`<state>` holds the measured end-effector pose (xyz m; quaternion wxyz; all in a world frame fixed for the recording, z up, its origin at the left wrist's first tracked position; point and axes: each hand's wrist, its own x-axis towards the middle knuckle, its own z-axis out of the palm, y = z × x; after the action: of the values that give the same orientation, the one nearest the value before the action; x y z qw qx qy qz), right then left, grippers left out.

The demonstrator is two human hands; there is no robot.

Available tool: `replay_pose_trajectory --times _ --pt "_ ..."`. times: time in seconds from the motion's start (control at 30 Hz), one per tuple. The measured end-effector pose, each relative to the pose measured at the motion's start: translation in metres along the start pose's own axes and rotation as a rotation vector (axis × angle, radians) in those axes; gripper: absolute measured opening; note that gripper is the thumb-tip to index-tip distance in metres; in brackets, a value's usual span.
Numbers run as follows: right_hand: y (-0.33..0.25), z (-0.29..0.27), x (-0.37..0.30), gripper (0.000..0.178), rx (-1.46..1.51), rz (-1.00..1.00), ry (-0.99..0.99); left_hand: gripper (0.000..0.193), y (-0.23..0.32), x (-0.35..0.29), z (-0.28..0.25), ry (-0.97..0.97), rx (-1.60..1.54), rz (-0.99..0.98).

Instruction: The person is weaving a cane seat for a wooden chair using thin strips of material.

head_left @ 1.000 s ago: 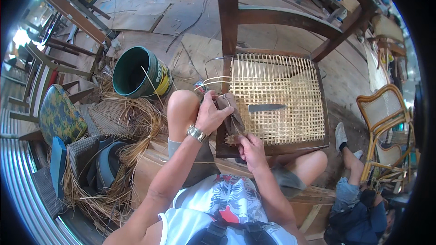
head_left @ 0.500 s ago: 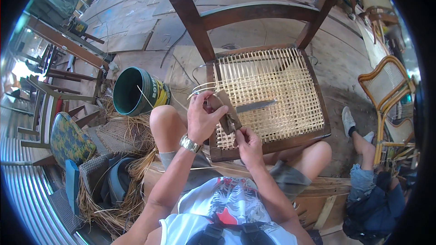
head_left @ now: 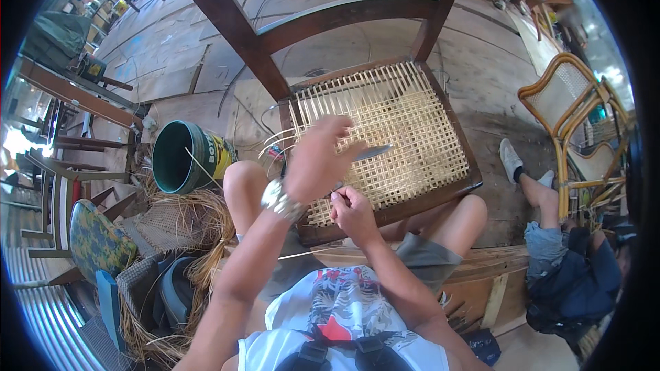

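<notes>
A dark wooden chair with a woven cane seat (head_left: pixel 412 141) stands before me, its strands crossing in an open grid. Over the seat's left side, my left hand (head_left: pixel 320 161) is smeared by motion, thumb and fingers apart. Near the front left of the weave, my right hand (head_left: pixel 354 213) is closed in a pinch; whatever it grips is too small to make out. A knife blade (head_left: pixel 375 152) lies across the cane, its other end hidden behind my left hand. Loose cane ends (head_left: pixel 275 143) stick out past the left rail. The brown flat piece seen earlier is not visible.
Left of my knee, a dark green bucket (head_left: pixel 180 158) holds a thin strip. Cane fibres (head_left: pixel 196 216) heap beside a camouflage-patterned cushion (head_left: pixel 102 239). A rattan chair (head_left: pixel 560 106) stands at right, near another person's leg (head_left: pixel 540 196). The chair's backrest rail (head_left: pixel 350 19) rises beyond the seat.
My left hand has come off the brown flat piece and opened over the weave. My right hand stays low by the seat's front left. The whole view has shifted, moving the chair leftward.
</notes>
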<state>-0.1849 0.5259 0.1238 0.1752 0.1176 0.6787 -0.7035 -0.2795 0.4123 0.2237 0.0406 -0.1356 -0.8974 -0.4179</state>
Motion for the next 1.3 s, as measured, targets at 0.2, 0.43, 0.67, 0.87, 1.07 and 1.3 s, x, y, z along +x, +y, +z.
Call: replay_pose_trajectory --times 0.2,0.43,0.67,0.87,1.07,1.3 --pt "0.003 0.001 0.003 0.015 0.085 0.006 -0.019 0.049 -0.021 0.068 0.069 -0.711 0.491 0.35" --pt "-0.007 -0.002 0.002 0.017 0.018 0.055 -0.044 0.028 -0.028 0.081 0.068 -0.834 0.397 0.376" --pt "-0.012 -0.002 -0.002 0.014 0.079 0.126 -0.017 0.019 -0.041 0.054 -0.026 -0.357 -0.146 0.007" --pt "-0.015 -0.006 0.002 0.012 0.186 0.21 -0.058 0.028 -0.094 -0.061 -0.073 -0.27 -0.379 -0.396" --pt "-0.019 -0.005 0.0 0.011 0.164 0.233 -0.047 0.034 -0.093 -0.09 -0.047 -0.211 -0.787 -0.573" --pt "-0.018 -0.005 0.001 0.011 0.164 0.245 -0.044 0.023 -0.111 -0.073 -0.031 -0.18 -0.074 -0.186"
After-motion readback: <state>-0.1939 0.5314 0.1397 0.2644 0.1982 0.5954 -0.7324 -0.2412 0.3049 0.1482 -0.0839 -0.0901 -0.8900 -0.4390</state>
